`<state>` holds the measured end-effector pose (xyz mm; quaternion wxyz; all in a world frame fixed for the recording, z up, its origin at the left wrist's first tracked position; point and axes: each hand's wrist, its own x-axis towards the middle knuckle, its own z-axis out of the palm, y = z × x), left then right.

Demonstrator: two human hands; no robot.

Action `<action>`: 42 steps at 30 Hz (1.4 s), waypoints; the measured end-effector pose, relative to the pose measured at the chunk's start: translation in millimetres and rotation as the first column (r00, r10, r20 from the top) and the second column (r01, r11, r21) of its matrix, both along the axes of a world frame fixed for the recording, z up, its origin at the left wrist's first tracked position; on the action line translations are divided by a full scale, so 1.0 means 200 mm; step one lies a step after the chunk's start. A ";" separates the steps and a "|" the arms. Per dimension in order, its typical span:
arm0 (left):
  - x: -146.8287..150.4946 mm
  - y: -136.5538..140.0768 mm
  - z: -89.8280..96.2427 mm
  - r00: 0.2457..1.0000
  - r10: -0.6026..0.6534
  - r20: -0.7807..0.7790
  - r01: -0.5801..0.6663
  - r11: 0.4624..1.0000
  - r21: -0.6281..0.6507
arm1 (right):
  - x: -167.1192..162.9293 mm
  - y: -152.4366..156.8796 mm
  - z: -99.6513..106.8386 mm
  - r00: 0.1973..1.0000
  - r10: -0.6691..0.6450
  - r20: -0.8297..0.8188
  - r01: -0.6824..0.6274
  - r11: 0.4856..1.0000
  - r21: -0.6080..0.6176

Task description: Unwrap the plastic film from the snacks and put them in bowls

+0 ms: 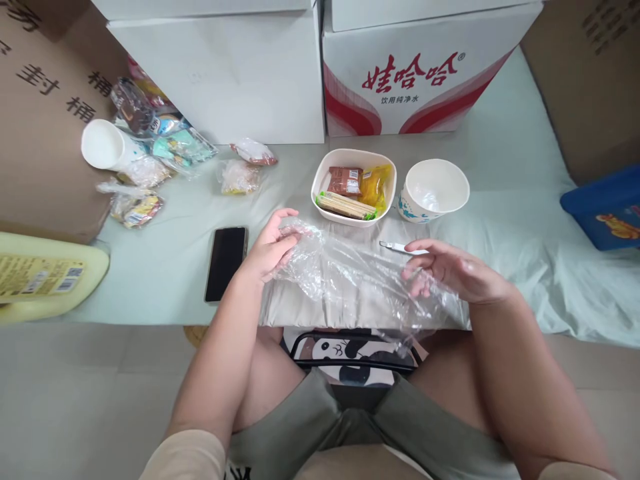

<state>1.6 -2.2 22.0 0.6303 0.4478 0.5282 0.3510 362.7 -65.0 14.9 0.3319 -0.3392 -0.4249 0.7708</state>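
Phone (226,264) beside left hand (274,245), which pinches plastic bag (345,261) thumb-to-finger; spread between hands, likely to stop it bunching. Bowl (324,168) beyond corrals packets (345,180). Right hand (457,270) half-curled at bag's other end; can't tell if it grips. Bag overhangs cloth's front edge; rightward, cloth (525,267) runs past cup (441,183) toward blue container (603,207).

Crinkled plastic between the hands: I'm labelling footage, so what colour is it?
The crinkled plastic is colourless and see-through, with whitish glints; the head view shows it.
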 end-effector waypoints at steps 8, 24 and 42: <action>0.12 -0.02 0.00 0.946 -0.323 0.018 0.323 0.942 -0.094 | -0.35 -0.02 -0.06 0.995 0.028 0.100 -0.016 0.993 -0.116; 0.19 -0.05 -0.12 0.775 -0.277 0.568 0.403 0.909 -0.107 | -0.52 -0.04 -0.05 0.940 -0.238 0.245 0.249 0.968 -0.016; 0.20 -0.09 -0.11 0.933 -0.274 0.233 0.271 0.962 0.042 | -0.45 -0.03 -0.08 0.855 -0.501 0.134 0.428 0.827 0.364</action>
